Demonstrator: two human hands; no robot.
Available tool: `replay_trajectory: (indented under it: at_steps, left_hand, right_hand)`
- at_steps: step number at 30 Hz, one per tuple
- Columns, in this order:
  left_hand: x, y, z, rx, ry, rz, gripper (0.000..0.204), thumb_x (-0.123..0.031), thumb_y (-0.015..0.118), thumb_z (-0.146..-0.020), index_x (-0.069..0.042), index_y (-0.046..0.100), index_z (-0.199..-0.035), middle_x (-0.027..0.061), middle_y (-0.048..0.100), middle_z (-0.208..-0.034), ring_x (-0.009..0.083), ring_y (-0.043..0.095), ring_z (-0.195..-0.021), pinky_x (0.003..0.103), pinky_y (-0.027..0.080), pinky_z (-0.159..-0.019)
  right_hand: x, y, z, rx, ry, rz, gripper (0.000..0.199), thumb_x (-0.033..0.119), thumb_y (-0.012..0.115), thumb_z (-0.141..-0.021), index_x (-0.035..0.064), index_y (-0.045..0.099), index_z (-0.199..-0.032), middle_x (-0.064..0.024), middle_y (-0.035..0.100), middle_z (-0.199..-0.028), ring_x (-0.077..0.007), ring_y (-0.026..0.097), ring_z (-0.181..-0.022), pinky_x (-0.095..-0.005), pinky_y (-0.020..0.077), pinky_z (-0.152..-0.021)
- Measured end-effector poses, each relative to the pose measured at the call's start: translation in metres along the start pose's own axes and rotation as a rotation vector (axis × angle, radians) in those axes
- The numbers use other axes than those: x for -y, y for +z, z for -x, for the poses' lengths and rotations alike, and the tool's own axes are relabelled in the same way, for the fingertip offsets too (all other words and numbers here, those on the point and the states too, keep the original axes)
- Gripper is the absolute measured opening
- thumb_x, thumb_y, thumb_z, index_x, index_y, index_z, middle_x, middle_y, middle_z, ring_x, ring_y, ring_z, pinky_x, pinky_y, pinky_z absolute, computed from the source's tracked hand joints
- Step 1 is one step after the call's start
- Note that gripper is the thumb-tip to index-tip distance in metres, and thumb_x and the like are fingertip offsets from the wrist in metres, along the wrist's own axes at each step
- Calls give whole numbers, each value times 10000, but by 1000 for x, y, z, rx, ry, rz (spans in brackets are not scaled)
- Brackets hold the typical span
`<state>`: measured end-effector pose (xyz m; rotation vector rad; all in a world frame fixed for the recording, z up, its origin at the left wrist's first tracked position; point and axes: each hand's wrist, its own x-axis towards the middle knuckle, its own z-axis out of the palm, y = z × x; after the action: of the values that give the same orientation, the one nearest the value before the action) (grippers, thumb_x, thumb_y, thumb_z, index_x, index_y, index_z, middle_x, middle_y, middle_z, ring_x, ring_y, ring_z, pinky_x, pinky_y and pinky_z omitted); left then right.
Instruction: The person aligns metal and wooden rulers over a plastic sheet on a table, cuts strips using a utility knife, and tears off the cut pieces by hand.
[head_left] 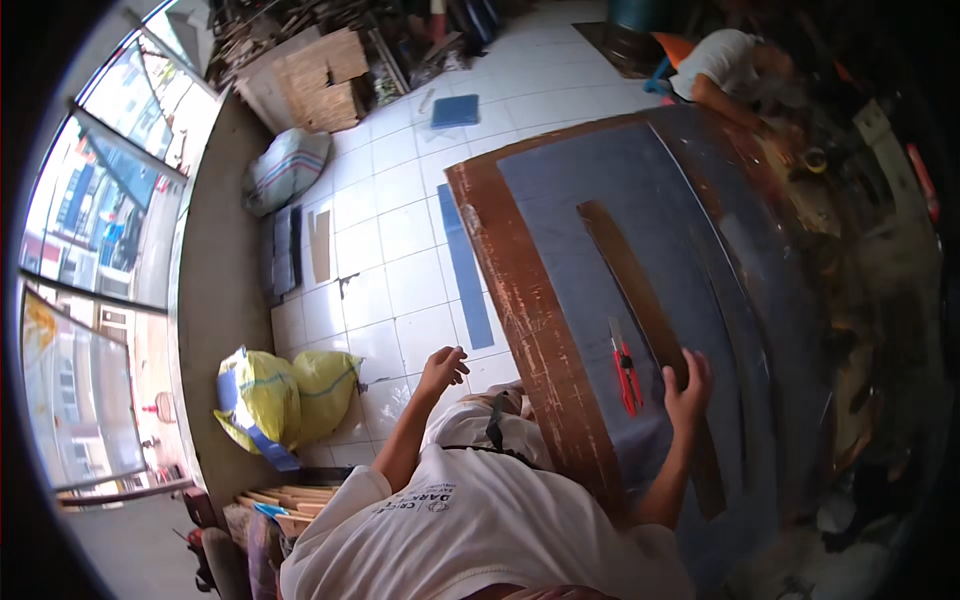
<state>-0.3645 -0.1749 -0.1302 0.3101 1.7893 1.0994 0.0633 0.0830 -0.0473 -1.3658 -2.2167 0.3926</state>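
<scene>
My right hand (687,392) is over the table, thumb and fingers apart, at a long brown strip (630,265) like a wooden ruler or board. Whether it presses on the strip I cannot tell. The strip lies lengthwise on a blue-grey sheet (560,180) that covers most of the table top. Just left of that hand lies a red utility knife (628,385), its blade extended away from me. My left hand (442,371) hangs beside the table's left edge, fingers loosely bent and apart, with nothing seen in it.
The table's worn brown edge (535,310) runs along its left side. A blue strip (465,270) and a blue square (456,111) lie on the tiled floor. Yellow sacks (290,395) stand by the left wall. Another person (725,75) bends over the table's far right corner.
</scene>
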Motion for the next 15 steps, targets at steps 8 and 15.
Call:
replay_trajectory:
  at_steps: [8, 15]
  left_hand:
    - [208, -79, 72, -413, -425, -14, 427, -335, 611, -975, 25, 637, -1204, 144, 746, -872, 221, 697, -642, 362, 558, -612]
    - [270, -63, 133, -303, -543, -82, 444, -351, 645, -947, -9, 666, -1230, 160, 745, -989, 288, 719, -790, 401, 586, -695]
  right_hand:
    - [-137, -44, -56, -309, 146, 525, 493, 248, 661, -964, 41, 561, -1400, -243, 566, -1386, -425, 533, -1292, -507, 437, -1068]
    - [-163, -23, -50, -89, 275, 588, 387, 242, 600, -991, 45, 635, -1322, -206, 636, -1306, -389, 577, -1245, -492, 437, -1070]
